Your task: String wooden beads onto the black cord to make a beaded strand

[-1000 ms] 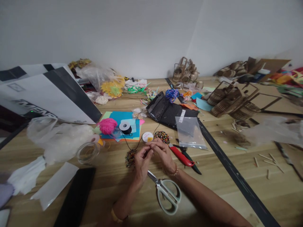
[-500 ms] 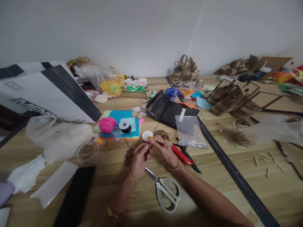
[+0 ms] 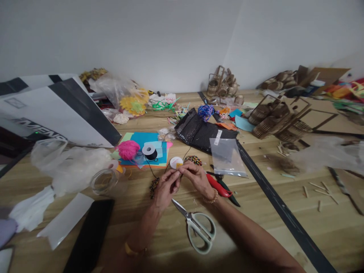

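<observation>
My left hand (image 3: pixel 167 185) and my right hand (image 3: pixel 197 178) meet over the table, their thumbs and forefingers pinched tip to tip. A thin black cord (image 3: pixel 187 152) runs down into the pinch; its end is hidden by the fingers. More cord hangs from a white-flanged spool of black cord (image 3: pixel 149 151) towards my left hand. Strung multicoloured beads (image 3: pixel 154 186) lie beside my left hand, and another bundle of beads (image 3: pixel 195 160) sits behind my right. Just beyond the fingertips is a round white spool (image 3: pixel 176 162) with a yellow label. Scissors (image 3: pixel 200 231) lie below the hands, blades part-way apart.
Red-handled pliers (image 3: pixel 218 185) lie right of my right hand. Behind are a black bubble mailer (image 3: pixel 196 131), a clear zip bag (image 3: pixel 229 157), pink yarn (image 3: pixel 128 149) and coloured paper (image 3: pixel 138 137). Small woven baskets (image 3: pixel 273 117) stand right; a white box (image 3: pixel 57 110) stands left.
Both hands stay pinched together in nearly the same place. The fingertips have drawn slightly closer, covering the dark bit seen between them before. The view has shifted a little.
</observation>
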Motion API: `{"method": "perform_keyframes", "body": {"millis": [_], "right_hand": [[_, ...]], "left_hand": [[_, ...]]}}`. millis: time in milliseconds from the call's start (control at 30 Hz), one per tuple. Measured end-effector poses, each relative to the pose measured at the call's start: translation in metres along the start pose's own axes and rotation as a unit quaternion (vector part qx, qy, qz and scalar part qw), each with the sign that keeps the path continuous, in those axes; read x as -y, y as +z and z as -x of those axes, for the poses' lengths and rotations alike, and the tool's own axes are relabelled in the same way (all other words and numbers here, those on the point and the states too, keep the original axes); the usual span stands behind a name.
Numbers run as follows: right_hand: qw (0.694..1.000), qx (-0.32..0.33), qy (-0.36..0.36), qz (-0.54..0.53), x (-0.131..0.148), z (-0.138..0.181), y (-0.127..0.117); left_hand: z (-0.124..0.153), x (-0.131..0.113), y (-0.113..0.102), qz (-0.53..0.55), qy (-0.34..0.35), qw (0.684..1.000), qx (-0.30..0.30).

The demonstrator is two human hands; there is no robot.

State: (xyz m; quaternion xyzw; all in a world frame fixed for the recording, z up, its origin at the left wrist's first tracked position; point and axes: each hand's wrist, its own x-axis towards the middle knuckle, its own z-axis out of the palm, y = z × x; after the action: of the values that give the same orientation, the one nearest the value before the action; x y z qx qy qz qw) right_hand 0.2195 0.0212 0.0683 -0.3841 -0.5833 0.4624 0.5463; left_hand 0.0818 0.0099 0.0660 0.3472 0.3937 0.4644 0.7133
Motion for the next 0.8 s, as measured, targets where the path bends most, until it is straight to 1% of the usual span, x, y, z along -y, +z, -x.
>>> {"method": "perform_keyframes", "body": {"millis": [133,200,267,333,400,433,500,600,700,800], "right_hand": [[1.0,0.016,0.014,0.008,0.001,0.0,-0.001],[0.999,0.025,0.041,-0.003,0.0,-0.001,-0.003],[0.996,0.037,0.078,-0.026,-0.001,-0.003,-0.006],[0.992,0.053,0.107,-0.052,0.0,-0.005,-0.009],[0.988,0.073,0.116,-0.068,0.003,-0.006,-0.012],[0.988,0.081,0.115,-0.071,0.004,-0.007,-0.013],[0.988,0.086,0.111,-0.068,0.006,-0.007,-0.015],[0.989,0.08,0.109,-0.059,0.006,-0.007,-0.015],[0.99,0.072,0.106,-0.054,0.001,-0.007,-0.015],[0.994,0.063,0.089,-0.019,-0.003,-0.006,-0.014]], "left_hand": [[-0.001,-0.007,-0.008,-0.119,0.03,0.992,0.012],[-0.002,-0.011,-0.012,-0.176,0.042,0.984,0.01],[-0.003,-0.015,-0.016,-0.203,0.054,0.978,0.001],[-0.005,-0.017,-0.019,-0.211,0.079,0.974,-0.019],[-0.006,-0.018,-0.021,-0.215,0.097,0.971,-0.032],[-0.007,-0.018,-0.022,-0.217,0.096,0.971,-0.027],[-0.008,-0.017,-0.023,-0.219,0.077,0.973,0.001],[-0.009,-0.016,-0.024,-0.223,0.053,0.973,0.04],[-0.009,-0.015,-0.024,-0.227,0.049,0.972,0.042],[-0.008,-0.014,-0.024,-0.198,0.05,0.978,0.037]]}}
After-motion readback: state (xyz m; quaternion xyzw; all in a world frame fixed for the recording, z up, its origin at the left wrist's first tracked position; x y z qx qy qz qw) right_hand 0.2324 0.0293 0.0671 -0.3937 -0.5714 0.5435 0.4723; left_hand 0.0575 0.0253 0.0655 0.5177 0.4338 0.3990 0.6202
